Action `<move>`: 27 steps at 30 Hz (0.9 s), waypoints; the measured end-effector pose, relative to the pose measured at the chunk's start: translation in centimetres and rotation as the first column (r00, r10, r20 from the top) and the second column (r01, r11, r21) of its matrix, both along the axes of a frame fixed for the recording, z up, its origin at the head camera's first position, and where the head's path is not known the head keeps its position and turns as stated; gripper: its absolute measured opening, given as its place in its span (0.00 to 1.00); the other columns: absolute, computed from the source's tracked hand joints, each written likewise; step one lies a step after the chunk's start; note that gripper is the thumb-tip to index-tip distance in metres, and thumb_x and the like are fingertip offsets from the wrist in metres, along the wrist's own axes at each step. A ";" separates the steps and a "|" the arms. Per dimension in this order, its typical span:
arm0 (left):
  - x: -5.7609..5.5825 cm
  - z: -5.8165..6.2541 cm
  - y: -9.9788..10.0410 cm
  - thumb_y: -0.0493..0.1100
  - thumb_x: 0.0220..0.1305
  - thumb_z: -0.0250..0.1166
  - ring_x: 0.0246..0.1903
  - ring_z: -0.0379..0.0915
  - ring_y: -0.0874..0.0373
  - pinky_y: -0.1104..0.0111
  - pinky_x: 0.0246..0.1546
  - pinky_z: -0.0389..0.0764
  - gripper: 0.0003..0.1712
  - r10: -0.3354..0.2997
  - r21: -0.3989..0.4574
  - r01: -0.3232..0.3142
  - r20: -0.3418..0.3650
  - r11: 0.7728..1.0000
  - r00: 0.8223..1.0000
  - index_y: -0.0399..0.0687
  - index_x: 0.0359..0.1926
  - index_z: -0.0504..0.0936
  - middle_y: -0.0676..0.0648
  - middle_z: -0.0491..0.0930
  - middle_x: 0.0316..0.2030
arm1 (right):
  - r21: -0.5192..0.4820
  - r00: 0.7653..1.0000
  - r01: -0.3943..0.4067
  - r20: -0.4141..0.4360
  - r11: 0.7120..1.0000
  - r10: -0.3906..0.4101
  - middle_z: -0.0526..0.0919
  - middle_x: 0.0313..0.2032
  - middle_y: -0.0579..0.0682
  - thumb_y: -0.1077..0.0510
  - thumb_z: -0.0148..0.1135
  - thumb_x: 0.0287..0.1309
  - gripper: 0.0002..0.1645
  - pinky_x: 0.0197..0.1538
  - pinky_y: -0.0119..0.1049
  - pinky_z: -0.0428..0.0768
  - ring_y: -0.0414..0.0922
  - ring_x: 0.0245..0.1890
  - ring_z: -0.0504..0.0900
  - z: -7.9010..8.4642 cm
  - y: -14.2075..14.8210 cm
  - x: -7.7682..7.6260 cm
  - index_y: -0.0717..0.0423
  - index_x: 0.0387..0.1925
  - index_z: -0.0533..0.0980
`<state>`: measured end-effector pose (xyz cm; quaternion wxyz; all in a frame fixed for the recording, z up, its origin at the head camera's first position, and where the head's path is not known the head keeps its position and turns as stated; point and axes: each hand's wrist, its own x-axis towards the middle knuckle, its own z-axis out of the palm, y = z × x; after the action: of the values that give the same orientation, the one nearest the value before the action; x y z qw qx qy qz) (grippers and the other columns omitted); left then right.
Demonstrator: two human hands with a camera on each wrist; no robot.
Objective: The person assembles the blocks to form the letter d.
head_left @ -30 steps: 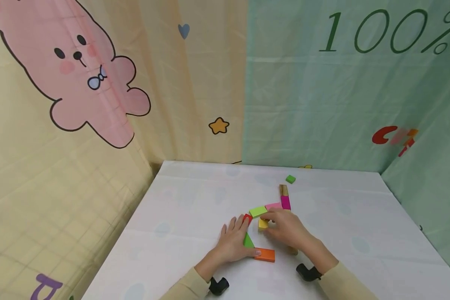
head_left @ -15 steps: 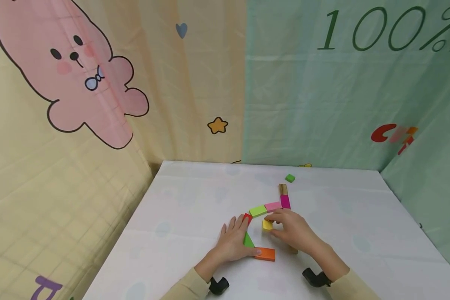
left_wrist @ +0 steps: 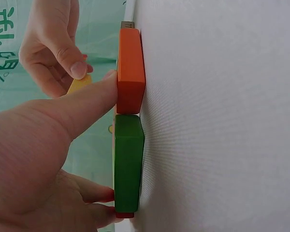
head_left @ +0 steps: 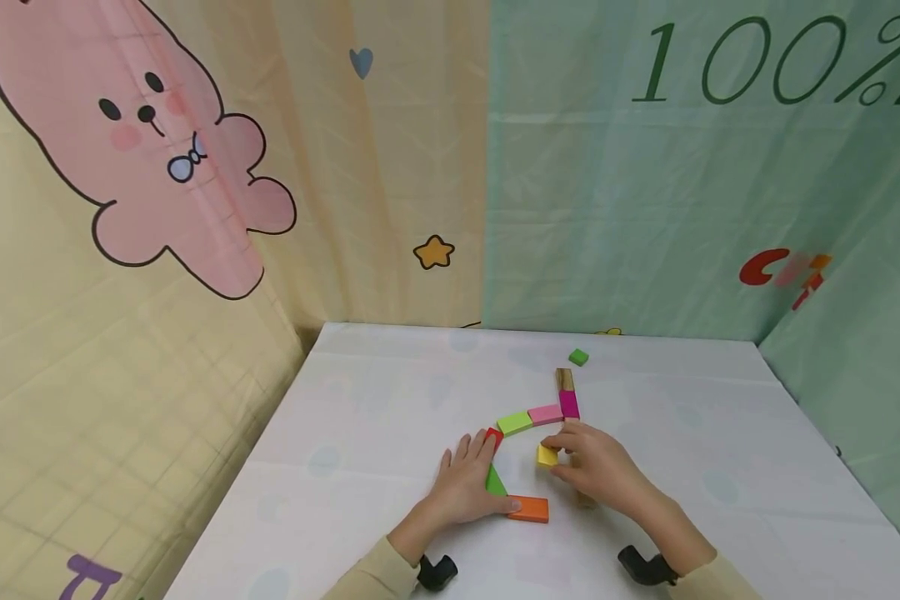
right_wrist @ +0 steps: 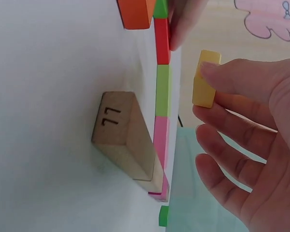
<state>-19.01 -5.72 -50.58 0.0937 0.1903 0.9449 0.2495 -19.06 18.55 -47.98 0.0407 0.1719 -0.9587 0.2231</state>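
Note:
My right hand pinches a yellow block between thumb and fingers. In the right wrist view this yellow block is off the table. My left hand rests with spread fingers along a joined line of blocks. Its thumb touches the orange block, while fingertips lie at the red block. Between these two sits a green triangular block, partly covered by the hand. A plain wooden block marked 77 lies under the right hand, mostly hidden in the head view.
Beyond the red block the line runs on through a lime-green block, a pink block, a magenta block and a wooden block. A small green block lies apart near the far edge of the white table.
My right hand has drawn the yellow block rightward, away from the lime-green block, uncovering more of the pink one. The left hand has stayed in place.

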 end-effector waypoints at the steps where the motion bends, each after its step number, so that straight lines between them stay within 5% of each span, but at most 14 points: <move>1: 0.0 0.0 0.0 0.70 0.50 0.74 0.75 0.45 0.38 0.36 0.69 0.47 0.65 0.000 -0.001 0.000 0.000 1.000 1.000 0.41 0.77 0.56 0.41 0.53 0.77 | 0.000 1.000 0.005 0.007 1.000 -0.005 0.82 0.42 0.34 0.53 0.81 0.47 0.21 0.43 0.36 0.82 0.39 0.40 0.79 0.0 0.1 0.1 0.42 0.46 0.87; 27: 0.1 -0.1 0.0 0.67 0.51 0.74 0.75 0.45 0.39 0.38 0.70 0.47 0.64 -0.003 0.006 0.003 -0.003 1.000 1.000 0.41 0.78 0.56 0.41 0.53 0.77 | 0.093 1.000 0.007 -0.014 0.996 -0.006 0.77 0.35 0.29 0.50 0.83 0.42 0.21 0.40 0.30 0.79 0.34 0.37 0.70 -1.5 1.4 2.6 0.39 0.43 0.87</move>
<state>-18.92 -5.76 -50.72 0.0918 0.1924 0.9439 0.2521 -16.47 19.95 -49.48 0.0399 0.1720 -0.9683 0.1766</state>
